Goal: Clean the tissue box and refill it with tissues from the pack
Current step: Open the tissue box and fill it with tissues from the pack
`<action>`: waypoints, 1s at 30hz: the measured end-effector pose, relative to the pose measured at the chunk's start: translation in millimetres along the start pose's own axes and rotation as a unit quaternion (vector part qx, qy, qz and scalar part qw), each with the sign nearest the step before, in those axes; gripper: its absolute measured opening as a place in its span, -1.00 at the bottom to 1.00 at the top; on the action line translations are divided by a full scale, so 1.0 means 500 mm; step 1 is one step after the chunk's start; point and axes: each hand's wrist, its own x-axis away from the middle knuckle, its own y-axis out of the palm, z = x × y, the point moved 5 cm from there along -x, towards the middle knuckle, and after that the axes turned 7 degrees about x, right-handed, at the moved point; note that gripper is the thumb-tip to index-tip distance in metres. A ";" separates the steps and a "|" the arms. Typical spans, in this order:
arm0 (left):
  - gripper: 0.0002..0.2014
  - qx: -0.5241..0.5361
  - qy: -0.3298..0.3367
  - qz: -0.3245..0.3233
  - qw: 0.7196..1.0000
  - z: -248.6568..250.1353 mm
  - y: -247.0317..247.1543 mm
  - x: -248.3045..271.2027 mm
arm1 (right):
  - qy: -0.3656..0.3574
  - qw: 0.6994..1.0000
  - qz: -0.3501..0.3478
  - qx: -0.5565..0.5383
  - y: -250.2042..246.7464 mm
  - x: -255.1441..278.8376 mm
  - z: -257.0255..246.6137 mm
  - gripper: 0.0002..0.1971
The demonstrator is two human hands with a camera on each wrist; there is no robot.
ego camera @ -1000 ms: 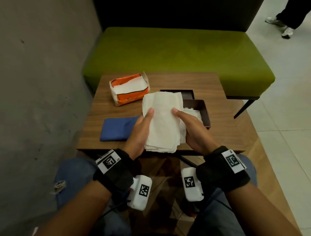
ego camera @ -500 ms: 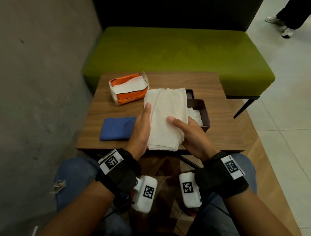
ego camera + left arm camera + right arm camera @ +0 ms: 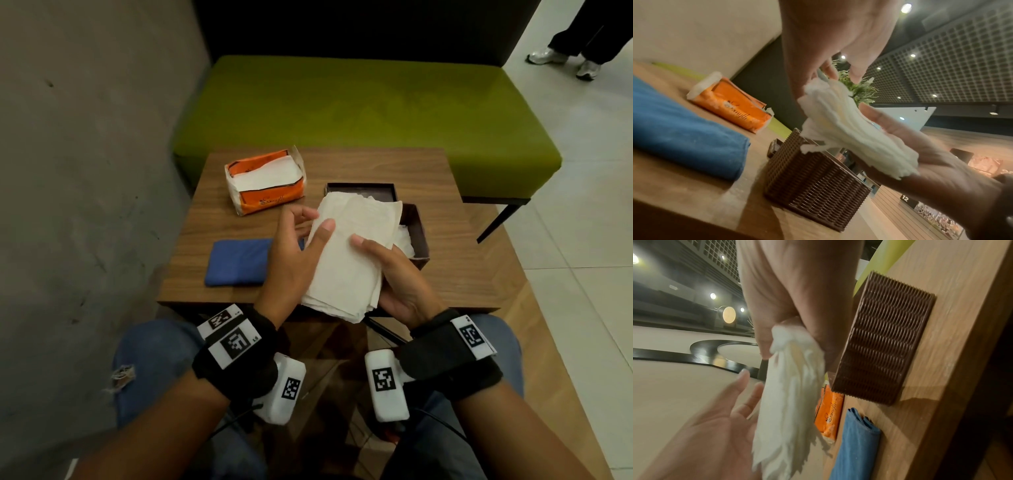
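Note:
My right hand (image 3: 387,270) grips a stack of white tissues (image 3: 349,253), thumb on top and fingers beneath, just above the table's near edge. In the right wrist view the tissue stack (image 3: 791,394) hangs from that hand with loose, fanned edges. My left hand (image 3: 301,229) is spread at the stack's left side, only its thumb on the paper. The brown woven tissue box (image 3: 419,240) stands open behind the stack with a few tissues inside. Its lid (image 3: 359,189) lies just beyond it. The orange tissue pack (image 3: 265,185) sits torn open at the back left.
A folded blue cloth (image 3: 239,262) lies on the wooden table (image 3: 462,274) left of my hands. A green bench (image 3: 359,109) stands behind the table and a concrete wall runs along the left. A person's feet (image 3: 565,61) are at the top right.
My left hand has let go of the stack's left edge and spread its fingers. The stack has tilted and shifted right toward the box, held by the right hand alone.

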 end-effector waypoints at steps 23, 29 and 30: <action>-0.80 0.045 -0.139 -0.026 0.989 -0.025 0.033 0.006 | -0.004 0.998 0.036 -0.060 -0.025 -0.017 0.012 -0.54; -0.75 0.111 -0.116 -0.058 0.985 -0.003 0.052 0.014 | -0.068 0.993 0.073 0.062 -0.012 -0.015 -0.006 -0.84; -0.71 0.113 -0.133 -0.064 0.983 -0.007 0.056 0.014 | -0.077 0.990 0.080 0.082 -0.013 -0.017 -0.007 -0.84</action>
